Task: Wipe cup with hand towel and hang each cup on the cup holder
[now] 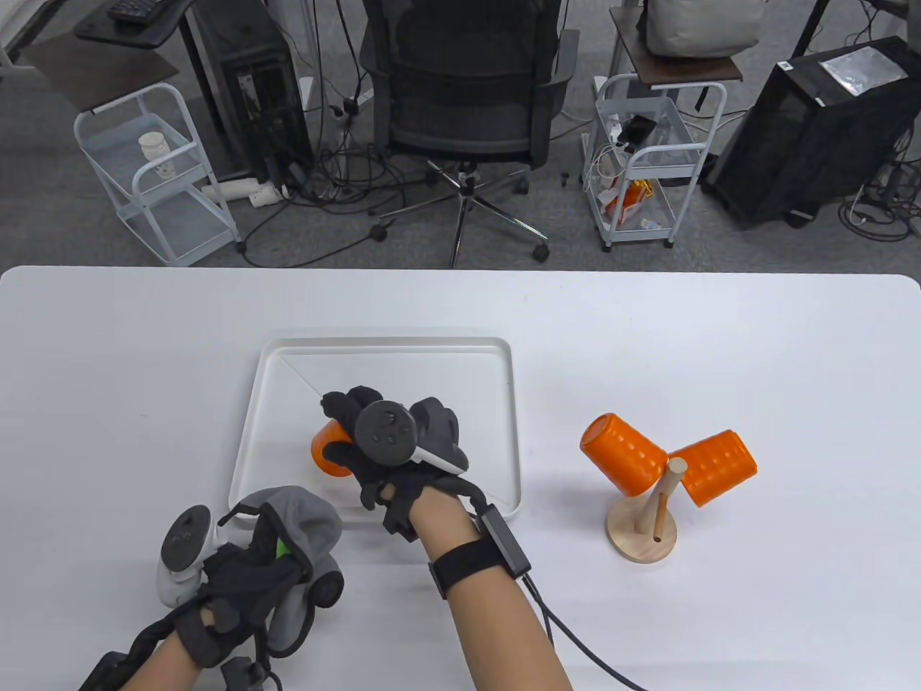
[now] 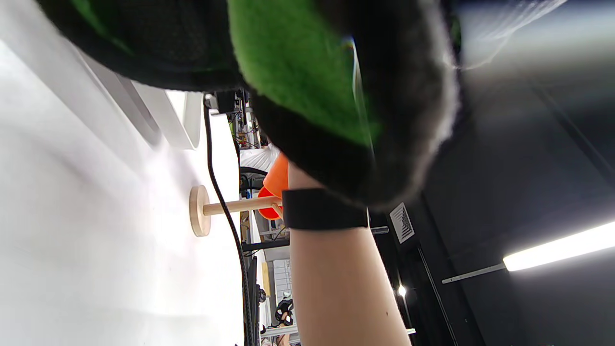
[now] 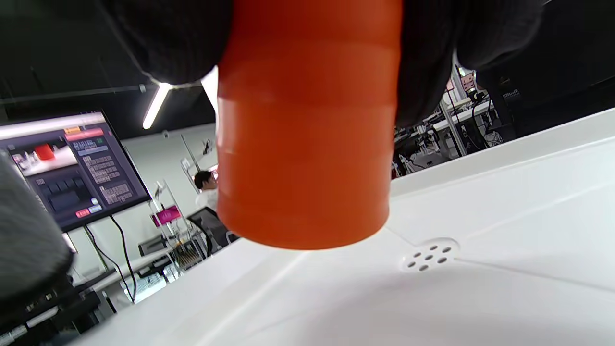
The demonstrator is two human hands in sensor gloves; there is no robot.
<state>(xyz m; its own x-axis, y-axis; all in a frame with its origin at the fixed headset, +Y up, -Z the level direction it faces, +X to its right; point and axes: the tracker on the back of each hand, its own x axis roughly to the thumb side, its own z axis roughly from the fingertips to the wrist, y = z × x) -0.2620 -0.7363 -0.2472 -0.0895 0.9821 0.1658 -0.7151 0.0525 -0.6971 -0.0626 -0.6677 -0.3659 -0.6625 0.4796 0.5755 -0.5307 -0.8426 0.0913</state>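
Observation:
My right hand (image 1: pixel 374 439) reaches into the white tray (image 1: pixel 388 349) and grips an orange cup (image 1: pixel 329 450). In the right wrist view that cup (image 3: pixel 307 125) hangs between my gloved fingers (image 3: pixel 168 38), just above the tray floor (image 3: pixel 504 278). My left hand (image 1: pixel 237 576) holds a grey hand towel (image 1: pixel 306 522) with a green patch, near the tray's front left corner. Two orange cups (image 1: pixel 622 453) (image 1: pixel 719 466) hang on the wooden cup holder (image 1: pixel 642 533) at the right. The left wrist view shows the towel (image 2: pixel 307 81) up close and the holder (image 2: pixel 202 210) beyond.
The white table (image 1: pixel 144 374) spreads wide around the tray. A cable (image 1: pixel 575 640) trails from my right wrist toward the front edge. Beyond the table's far edge stand an office chair (image 1: pixel 460 93) and two white carts (image 1: pixel 158 173) (image 1: pixel 647 158).

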